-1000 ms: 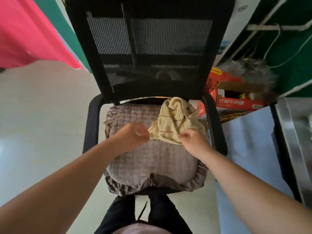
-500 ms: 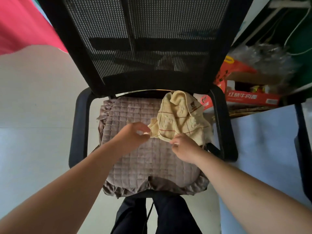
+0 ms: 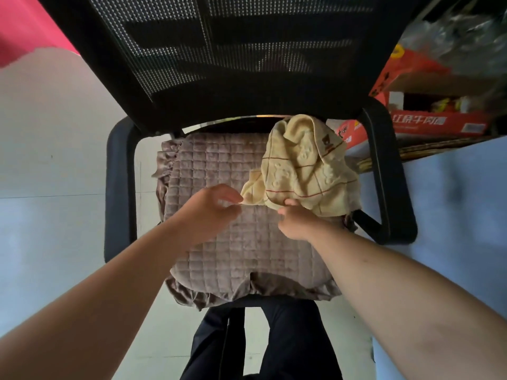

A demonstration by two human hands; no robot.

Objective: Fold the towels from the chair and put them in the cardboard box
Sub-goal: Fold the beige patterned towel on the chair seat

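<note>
Towel (image 3: 303,171) crumpled on chair (image 3: 384,171) seat cushion (image 3: 219,242), right rear corner; left hand (image 3: 211,212) grip pinching towel's near-left corner, right hand (image 3: 297,222) grip clamped on near edge

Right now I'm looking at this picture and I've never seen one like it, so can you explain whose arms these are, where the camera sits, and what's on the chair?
There is no machine here. The picture comes from one wide-angle camera worn on a person's head, looking forward and down, so the two bare arms reaching in from the bottom are that person's own.

In front stands a black office chair with a mesh back and a quilted grey-brown seat cushion. On the cushion's far right side lies a crumpled cream towel with thin red lines.

The left hand pinches the towel's near left corner in its fingers. The right hand grips the towel's near edge from below.

Behind the chair on the right stands an open red cardboard box.
</note>
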